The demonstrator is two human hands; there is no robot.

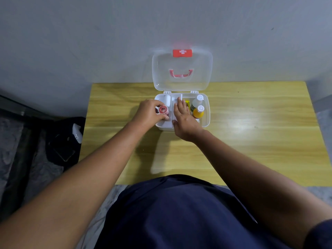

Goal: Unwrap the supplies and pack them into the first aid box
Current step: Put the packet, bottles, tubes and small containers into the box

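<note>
Navy cloth of the person's shirt (179, 212) fills the near edge, with two bare forearms reaching over a smooth, glossy yellow wood-grain worktop (251, 141). At its far side sits the first aid box (208, 114), a rounded white plastic tub; its clear lid (161, 74) stands open against the grey wall and carries a red clasp (182, 53) with a white cross. The left hand (150, 113) curls its fingers round a small round roll with a red face (163, 110), over the box's left compartment beside a white roll (167, 100). The right hand (183, 119) lies flat, fingers straight, on the white middle tray (177, 97). To its right are a clear bottle (196, 102) and an orange bottle (198, 113).
</note>
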